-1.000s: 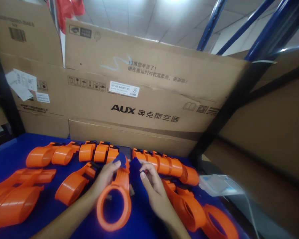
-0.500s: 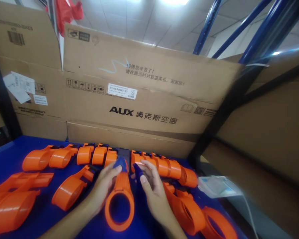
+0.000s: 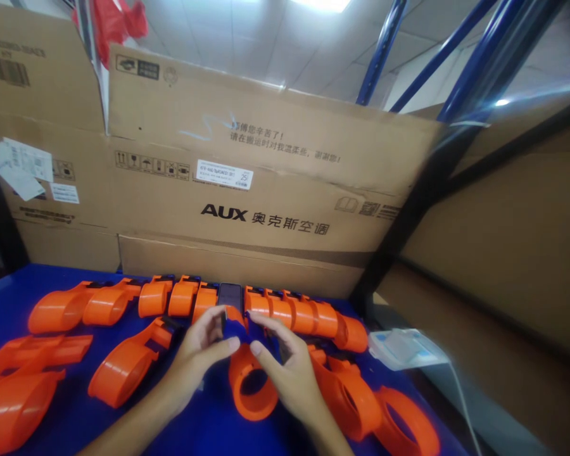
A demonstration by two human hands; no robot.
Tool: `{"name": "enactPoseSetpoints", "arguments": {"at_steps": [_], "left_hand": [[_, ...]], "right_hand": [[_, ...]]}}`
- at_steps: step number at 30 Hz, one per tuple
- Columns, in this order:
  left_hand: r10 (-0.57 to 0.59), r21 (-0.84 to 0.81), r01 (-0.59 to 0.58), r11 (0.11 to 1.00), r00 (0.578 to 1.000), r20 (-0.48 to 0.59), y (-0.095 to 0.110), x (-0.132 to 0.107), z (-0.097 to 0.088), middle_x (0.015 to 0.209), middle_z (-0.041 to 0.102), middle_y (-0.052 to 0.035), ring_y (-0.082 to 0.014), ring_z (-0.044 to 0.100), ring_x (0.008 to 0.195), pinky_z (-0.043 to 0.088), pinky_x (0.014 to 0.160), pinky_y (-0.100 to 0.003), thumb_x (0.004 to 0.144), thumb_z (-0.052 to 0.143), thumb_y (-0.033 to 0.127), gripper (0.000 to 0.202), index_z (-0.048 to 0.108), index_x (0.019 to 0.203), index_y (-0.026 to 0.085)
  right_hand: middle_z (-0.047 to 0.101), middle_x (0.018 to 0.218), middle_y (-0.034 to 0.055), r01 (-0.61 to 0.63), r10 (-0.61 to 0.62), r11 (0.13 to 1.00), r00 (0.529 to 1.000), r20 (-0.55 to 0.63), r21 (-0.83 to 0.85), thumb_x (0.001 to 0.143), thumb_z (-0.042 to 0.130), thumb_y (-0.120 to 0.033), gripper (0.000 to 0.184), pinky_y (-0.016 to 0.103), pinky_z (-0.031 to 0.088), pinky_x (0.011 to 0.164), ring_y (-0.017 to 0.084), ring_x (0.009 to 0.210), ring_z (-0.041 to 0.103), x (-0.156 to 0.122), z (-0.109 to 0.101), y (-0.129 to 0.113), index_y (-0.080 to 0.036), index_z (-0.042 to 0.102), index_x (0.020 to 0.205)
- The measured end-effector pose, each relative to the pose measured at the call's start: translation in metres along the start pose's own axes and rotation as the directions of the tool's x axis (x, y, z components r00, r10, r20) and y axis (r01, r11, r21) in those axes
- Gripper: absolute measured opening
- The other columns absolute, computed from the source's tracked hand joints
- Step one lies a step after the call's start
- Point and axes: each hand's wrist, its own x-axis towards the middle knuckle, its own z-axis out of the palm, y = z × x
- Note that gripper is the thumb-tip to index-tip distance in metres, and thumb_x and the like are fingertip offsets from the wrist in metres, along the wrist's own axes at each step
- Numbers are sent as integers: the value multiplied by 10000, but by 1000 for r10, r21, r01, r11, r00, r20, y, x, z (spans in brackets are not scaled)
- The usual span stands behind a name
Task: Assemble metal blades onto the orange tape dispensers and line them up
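Note:
An orange plastic ring-shaped tape dispenser body (image 3: 251,385) stands between my hands on the blue table (image 3: 204,427). My left hand (image 3: 202,354) pinches its upper end from the left, thumb stretched toward the middle. From the right my right hand (image 3: 289,373) closes on it, thumb nearly touching the left thumb. A blue part seen earlier at its top is hidden behind my fingers. A dark phone (image 3: 230,294) stands just behind the hands.
A row of orange dispenser bodies (image 3: 294,313) lies along the back; more lie at the left (image 3: 19,392) and right (image 3: 365,405). AUX cardboard boxes (image 3: 266,190) wall the back. A white and blue packet (image 3: 403,348) lies at the table's right edge, by blue rack posts.
The dispenser body has been turned and lowered, so its ring now faces more toward me. Both thumbs have closed together over its top, covering the blue part.

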Motion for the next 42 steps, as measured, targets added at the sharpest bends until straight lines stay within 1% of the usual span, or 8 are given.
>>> {"name": "enactPoseSetpoints", "arguments": {"at_steps": [7,16,20,23,30,34,37,42], "left_hand": [[25,-21,-24,999,999,30,1,-1,1,1248,679,-84,-303,600,1193,442,1051,-431,746,813,242,541,616,1249,259],[51,-18,-51,999,998,45,4,-3,2,1234,701,-77,-292,609,1200,467,1017,-374,759,805,232,493,628,1219,259],[51,-26,-50,998,996,68,3,-4,1,1249,695,-83,-303,608,1207,462,1033,-394,754,807,231,512,624,1232,260],[74,-58,-70,996,994,85,4,-4,2,1302,671,-97,-323,590,1243,457,1049,-409,743,809,211,565,612,1270,257],[68,-111,-51,992,985,157,4,-7,-2,1405,613,-118,-374,546,1300,451,1062,-441,743,800,196,679,563,1377,256],[124,-66,-115,991,981,148,3,-8,-4,1488,543,-100,-351,449,1393,354,1146,-425,783,774,230,674,533,1412,267],[145,17,-149,989,979,142,5,-6,-4,1461,570,-105,-341,458,1387,337,1153,-433,799,768,246,594,566,1358,267],[195,172,-209,963,976,95,10,-4,-3,1290,686,-88,-324,586,1253,385,1100,-455,792,783,254,374,629,1132,268]], "right_hand": [[693,1287,78,-23,23,1000,1000,8,2,877,717,-310,347,484,459,1087,287,1219,625,0,-1,-3,-271,685,1220],[720,1229,80,-32,31,999,999,-24,-26,871,713,-326,336,499,483,1055,297,1152,656,0,0,-9,-260,698,1200],[717,1233,87,-28,27,999,999,-22,-38,873,710,-335,346,498,486,1055,306,1163,652,-1,0,-7,-251,689,1208],[679,1302,85,-19,18,999,1000,-19,-49,900,675,-348,398,489,485,1063,305,1219,623,-3,1,-6,-258,630,1286],[680,1289,91,133,-138,946,990,3,-294,889,679,-362,489,447,513,1017,311,1173,645,-5,-2,-5,-263,568,1355],[659,1296,113,234,-247,893,969,17,-384,814,772,-415,652,466,521,1000,330,1160,639,-6,-2,-4,-271,526,1401],[670,1220,110,299,-322,836,946,30,-459,745,842,-429,751,476,539,953,326,1095,647,-7,-1,-4,-303,529,1416],[660,1158,110,369,-402,732,913,75,-572,762,829,-447,732,519,519,911,323,1038,636,-6,0,-3,-345,538,1425]]}}
